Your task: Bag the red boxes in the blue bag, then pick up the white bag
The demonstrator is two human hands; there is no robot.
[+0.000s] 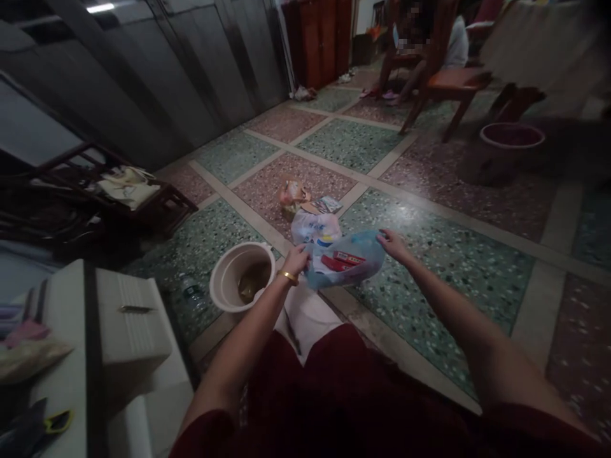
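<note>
Far left of the left hand's grip: a white cabinet (128, 318) with a small dark handle, soft coloured bits piled on its top, out of reach and out of the way. Further back on that side: a dark wooden rack (95, 197) bearing folded pale cloth.

Just left of and below the left grip: a beige bucket (238, 273) standing upright on the floor, mouth open, something brownish at the bottom; close enough for a short drop. Beside it, a clear plastic bottle (193, 294) lying on the tiles.

Left hand (296, 259), gold bangle at the wrist: grip closed, pinching the near-left edge of a thin blue plastic bag (348, 261). Right hand (392, 245): grip closed on the opposite edge. Held apart this way, apparently to keep the mouth spread and the contents visible; red packets (344, 259) showing through the film. Bag hanging between both grips, above the floor, in front of the knees.

Just beyond the grips: a white bag (315, 226), an orange wrapper (293, 191) and a small printed packet on the tiles, kept near for sorting, probably.

Far right and beyond: a maroon basin (512, 137), a wooden chair (453, 83), another person seated well apart.
</note>
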